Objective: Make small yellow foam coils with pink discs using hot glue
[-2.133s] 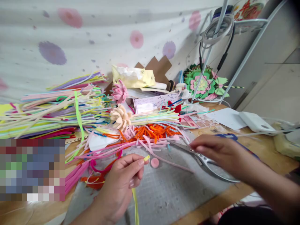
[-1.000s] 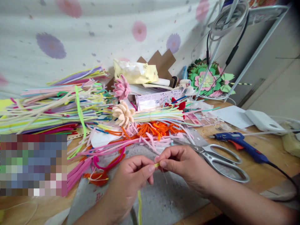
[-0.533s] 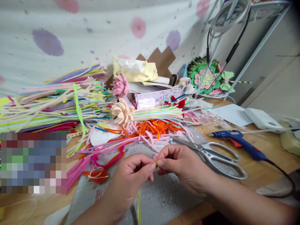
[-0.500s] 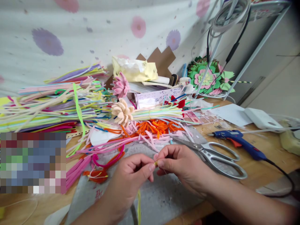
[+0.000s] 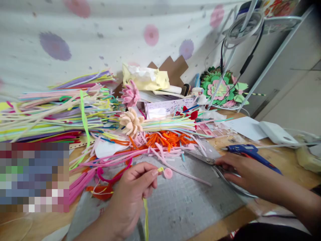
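Note:
My left hand [image 5: 141, 184] pinches a yellow pipe cleaner [image 5: 146, 217] between thumb and forefinger. Its long end hangs down below the palm. Just past the fingertips is a small pink coil [image 5: 168, 173], at the yellow tip. To the right, my right hand [image 5: 237, 169] grips the silver scissors [image 5: 205, 159] near the pivot and handles, partly covering them. The blades point left and lie over the grey cutting mat [image 5: 185, 204]. A loose pale pink pipe cleaner [image 5: 185, 174] lies across the mat behind the pink coil.
Bundles of coloured pipe cleaners [image 5: 57, 117] fill the left. Orange pipe cleaners [image 5: 170, 140] and a cream fuzzy flower [image 5: 130, 122] lie at the mat's back. A blue glue gun [image 5: 253, 152] rests behind my right hand. A white metal rack [image 5: 234, 50] stands at back right.
My right hand has let go of the small yellow and pink piece and moved right onto the scissors. The left hand keeps the piece, and the pink coil now shows plainly.

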A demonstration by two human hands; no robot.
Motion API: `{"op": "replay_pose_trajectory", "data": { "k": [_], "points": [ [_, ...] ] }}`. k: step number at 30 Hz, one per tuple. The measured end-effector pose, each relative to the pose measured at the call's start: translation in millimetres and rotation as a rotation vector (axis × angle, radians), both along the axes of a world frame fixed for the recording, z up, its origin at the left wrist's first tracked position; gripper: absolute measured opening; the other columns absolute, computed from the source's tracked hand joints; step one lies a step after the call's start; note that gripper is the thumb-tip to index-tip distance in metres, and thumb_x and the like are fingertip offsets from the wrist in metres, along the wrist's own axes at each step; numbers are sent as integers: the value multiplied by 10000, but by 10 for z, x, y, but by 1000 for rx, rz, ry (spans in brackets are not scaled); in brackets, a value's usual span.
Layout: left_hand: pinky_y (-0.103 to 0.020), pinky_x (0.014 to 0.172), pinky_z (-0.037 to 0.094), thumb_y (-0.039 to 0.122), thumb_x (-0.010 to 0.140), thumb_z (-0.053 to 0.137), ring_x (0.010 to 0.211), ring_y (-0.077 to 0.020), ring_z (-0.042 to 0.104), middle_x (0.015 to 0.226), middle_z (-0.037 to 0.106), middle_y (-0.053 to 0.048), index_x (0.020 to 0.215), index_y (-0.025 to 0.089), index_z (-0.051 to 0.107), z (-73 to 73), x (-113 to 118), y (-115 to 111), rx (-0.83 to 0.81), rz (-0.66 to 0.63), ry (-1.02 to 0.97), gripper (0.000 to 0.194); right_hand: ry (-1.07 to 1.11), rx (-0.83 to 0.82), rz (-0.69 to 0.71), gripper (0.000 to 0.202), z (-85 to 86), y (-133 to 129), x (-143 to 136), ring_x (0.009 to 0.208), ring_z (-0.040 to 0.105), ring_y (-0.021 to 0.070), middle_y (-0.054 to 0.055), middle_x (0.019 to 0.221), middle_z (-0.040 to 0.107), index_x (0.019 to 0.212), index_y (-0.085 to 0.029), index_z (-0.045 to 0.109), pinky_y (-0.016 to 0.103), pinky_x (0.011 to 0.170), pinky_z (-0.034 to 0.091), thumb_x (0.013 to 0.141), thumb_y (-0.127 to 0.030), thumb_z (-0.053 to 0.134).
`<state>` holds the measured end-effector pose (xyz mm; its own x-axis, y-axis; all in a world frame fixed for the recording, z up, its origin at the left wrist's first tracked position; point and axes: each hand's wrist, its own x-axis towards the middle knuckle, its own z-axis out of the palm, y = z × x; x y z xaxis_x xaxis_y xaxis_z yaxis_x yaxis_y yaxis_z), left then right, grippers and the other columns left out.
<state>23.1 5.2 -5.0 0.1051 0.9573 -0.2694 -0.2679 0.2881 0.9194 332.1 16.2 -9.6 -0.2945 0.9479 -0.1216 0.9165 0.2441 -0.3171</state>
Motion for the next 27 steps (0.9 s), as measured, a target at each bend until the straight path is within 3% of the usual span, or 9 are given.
{"op": "replay_pose_trajectory", "data": {
  "k": [3, 6, 12, 17, 20, 23, 25, 27],
  "points": [
    [-194, 430, 225, 286, 624, 773, 430, -47, 338, 493, 538, 46, 570, 163, 668, -20, -5, 19, -22, 60, -22, 170, -76, 60, -4, 466, -176, -119, 202, 1094, 612, 314, 111, 1210, 656, 1210, -209, 623, 478, 941, 472, 749, -195, 552],
    [-183, 433, 254, 281, 624, 778, 435, -45, 358, 507, 548, 44, 574, 160, 671, -21, -7, 26, -15, 68, -49, 169, -145, 144, -36, 484, -258, -185, 210, 1143, 587, 332, 138, 1251, 628, 1245, -187, 602, 494, 971, 464, 764, -195, 545],
    [-166, 421, 267, 248, 620, 785, 429, -42, 372, 506, 550, 43, 553, 155, 655, -15, -4, 35, -11, 74, -69, 173, -198, 201, -19, 438, -296, -142, 253, 1108, 612, 339, 165, 1231, 631, 1285, -183, 579, 498, 923, 502, 879, -307, 467],
    [-166, 419, 281, 255, 598, 801, 432, -46, 389, 520, 557, 41, 567, 156, 662, -34, -15, 47, -11, 114, -97, 175, -24, 171, -108, 455, -221, -262, 480, 1092, 618, 355, 140, 1258, 623, 1268, -239, 604, 512, 900, 510, 861, -417, 504],
    [-169, 439, 313, 274, 608, 804, 458, -54, 418, 552, 589, 26, 603, 157, 692, -66, -29, 59, -10, 139, -95, 163, 305, 49, -232, 501, -88, -393, 499, 1103, 613, 354, 121, 1259, 632, 1265, -258, 602, 483, 911, 516, 823, -490, 564],
    [-170, 443, 325, 285, 598, 813, 473, -60, 435, 559, 614, 9, 629, 151, 722, -93, -35, 75, -12, 168, -88, 165, 675, -168, -288, 536, 14, -500, 258, 1116, 611, 331, 112, 1251, 640, 1266, -251, 598, 404, 904, 534, 789, -493, 623],
    [-170, 440, 330, 281, 580, 823, 474, -62, 443, 555, 621, 3, 626, 146, 729, -95, -31, 82, -14, 191, -102, 171, 754, -295, -281, 543, 41, -551, -17, 1086, 627, 310, 94, 1197, 667, 1235, -269, 622, 351, 888, 540, 731, -457, 696],
    [-173, 437, 334, 269, 564, 831, 471, -63, 448, 548, 622, 1, 618, 141, 730, -83, -24, 85, -17, 208, -125, 172, 765, -459, -246, 563, 40, -591, -299, 910, 687, 258, 77, 1078, 700, 1240, -284, 612, 282, 741, 575, 706, -422, 728]
  ]
}}
